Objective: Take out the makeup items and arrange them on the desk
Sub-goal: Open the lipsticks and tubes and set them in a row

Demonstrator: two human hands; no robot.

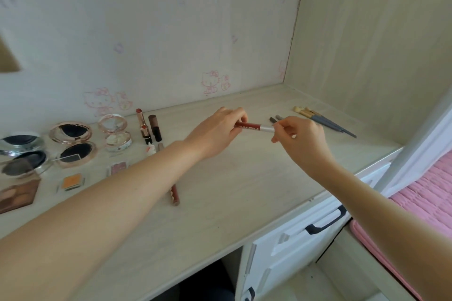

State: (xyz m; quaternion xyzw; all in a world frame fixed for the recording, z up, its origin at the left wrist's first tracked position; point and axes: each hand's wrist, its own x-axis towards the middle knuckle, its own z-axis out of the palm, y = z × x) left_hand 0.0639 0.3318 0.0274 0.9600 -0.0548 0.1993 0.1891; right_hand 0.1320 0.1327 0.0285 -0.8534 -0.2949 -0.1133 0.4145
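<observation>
A red pencil point(254, 127) with a silver end is held level above the desk point(234, 178), its red end gripped by the curled fingers of the left hand point(215, 129) and its silver end pinched by the right hand point(300, 139). Open compacts point(73, 144), two lipsticks point(144, 127) and small eyeshadow pans point(72, 182) are laid out at the left of the desk. Brushes point(325, 121) are laid at the back right, behind the right hand.

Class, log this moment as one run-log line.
left hand: grips red end of lip pencil | right hand: pinches its silver end | pencil above desk
</observation>
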